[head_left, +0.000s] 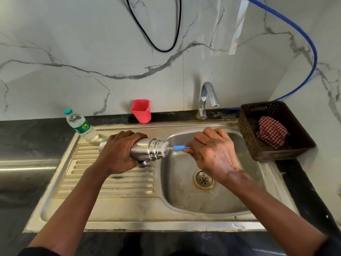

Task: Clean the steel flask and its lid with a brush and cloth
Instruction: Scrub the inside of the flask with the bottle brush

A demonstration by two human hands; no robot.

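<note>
Left hand (pixel 118 152) grips steel flask (pixel 145 149) mid-body over sink (pixel 203 204) edge | right hand (pixel 212 152) pinches brush (pixel 180 147) | flask likely rigid, slippery wet

1. Bottle (pixel 82 126), clear plastic, green cap: green label band round its middle. On the label, one pale yellow-white emblem, blocky in shape; brand name not legible.
2. Rest of the same label: too small and blurred to read; no letters or numbers made out.
3. Flask (pixel 144 150): steel wall shows no readable marking.
4. Nothing else in view carries readable text.
</note>
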